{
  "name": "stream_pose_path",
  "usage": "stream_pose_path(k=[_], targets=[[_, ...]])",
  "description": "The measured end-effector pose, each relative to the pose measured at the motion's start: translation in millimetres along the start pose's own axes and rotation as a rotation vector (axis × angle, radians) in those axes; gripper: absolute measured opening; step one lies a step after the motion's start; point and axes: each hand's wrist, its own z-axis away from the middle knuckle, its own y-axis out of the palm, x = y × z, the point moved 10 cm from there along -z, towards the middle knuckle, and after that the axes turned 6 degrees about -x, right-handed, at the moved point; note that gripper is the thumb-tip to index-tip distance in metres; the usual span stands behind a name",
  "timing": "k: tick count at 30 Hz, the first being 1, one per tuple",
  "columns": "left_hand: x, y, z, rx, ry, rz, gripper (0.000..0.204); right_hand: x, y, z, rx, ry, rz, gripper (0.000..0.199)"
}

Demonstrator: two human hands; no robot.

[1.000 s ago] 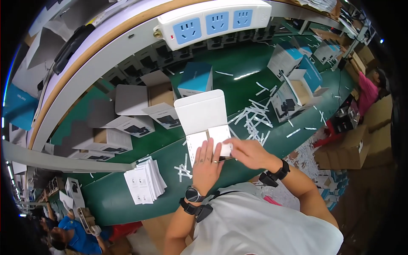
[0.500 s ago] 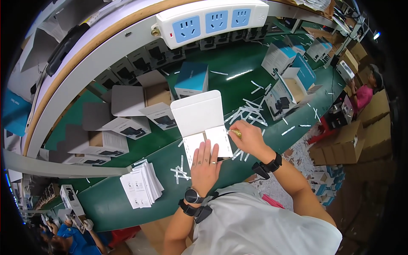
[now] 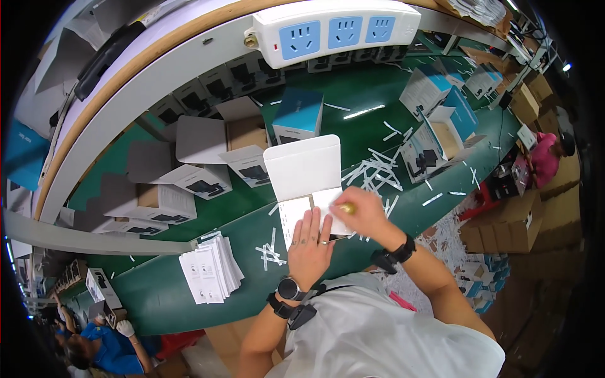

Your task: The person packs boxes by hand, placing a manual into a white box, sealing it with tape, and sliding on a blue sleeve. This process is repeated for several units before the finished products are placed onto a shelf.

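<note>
A white box (image 3: pixel 302 165) lies in front of me on the green table, its lid folded back. My left hand (image 3: pixel 309 244) rests on its near part, fingers stretched out, pressing the inner flaps. My right hand (image 3: pixel 365 213) is closed in a pinch over the right flap, holding a small gold-coloured rounded thing (image 3: pixel 348 207) whose kind I cannot make out. Its tip is hidden by the fingers and blurred. Loose white strips (image 3: pixel 378 170) lie scattered just beyond my right hand.
A stack of white leaflets (image 3: pixel 208 271) sits to the left. Open grey-and-white boxes (image 3: pixel 195 179) line the far left; a blue-topped box (image 3: pixel 299 113) stands behind. An open blue-and-white box (image 3: pixel 435 145) is at the right. A white power strip (image 3: pixel 328 34) hangs overhead. Other people sit at both sides.
My right hand has moved left from the box's right edge onto its flap, with the gold-coloured thing still in it. My left hand stays on the box. The whole view has shifted slightly.
</note>
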Motion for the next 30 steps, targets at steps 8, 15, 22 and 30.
stream_pose_path(k=[8,15,22,30], targets=[[8,-6,16,-0.074,0.017,0.045,0.041,60,96,-28,0.101,-0.222,0.315,0.019],[10,-10,20,-0.06,0.003,0.046,0.032,68,105,-24,0.098,-0.209,0.31,0.024],[22,16,36,0.166,-0.107,0.051,0.041,86,109,-22,0.14,-0.279,-0.045,0.018],[7,-15,14,0.037,0.04,-0.03,0.075,-98,20,-58,-0.006,0.886,-1.017,0.072]])
